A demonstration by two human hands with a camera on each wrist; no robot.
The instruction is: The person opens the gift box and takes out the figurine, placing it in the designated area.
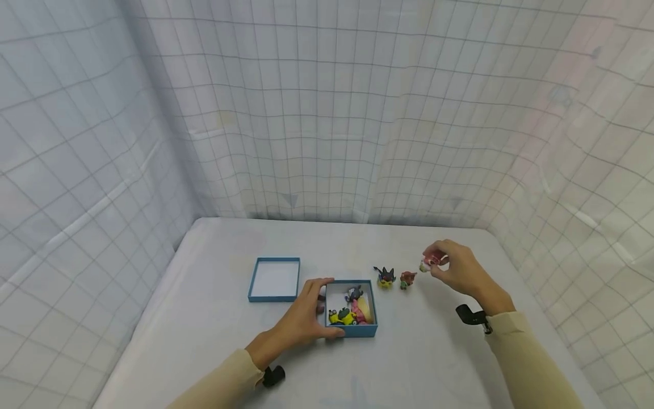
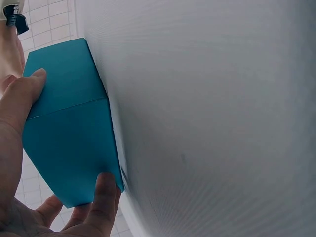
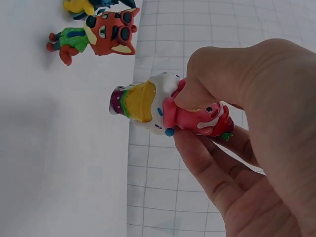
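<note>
My left hand (image 1: pixel 301 315) grips a blue open-topped box (image 1: pixel 375 307), thumb on its near side and fingers along the left side. Inside lie several small toy figures, among them a dark one (image 1: pixel 353 293) and a pink one (image 1: pixel 359 311). In the left wrist view the box (image 2: pixel 69 143) shows its teal outer walls. Above the table on the right, my right hand (image 1: pixel 456 267) pinches a toy figure (image 3: pixel 158 106) between thumb and fingers. This figure has a pink character with a red top on white frosting and a yellow cup; the fingers hide part of it.
A fox figure in green (image 3: pixel 106 32) stands left of my right hand. Beside it is a black-and-yellow figure (image 1: pixel 386 278). The shallow blue-rimmed lid (image 1: pixel 274 299) lies left of the box, inside up. Grid-patterned cloth (image 1: pixel 327 142) surrounds the white table (image 1: pixel 214 272).
</note>
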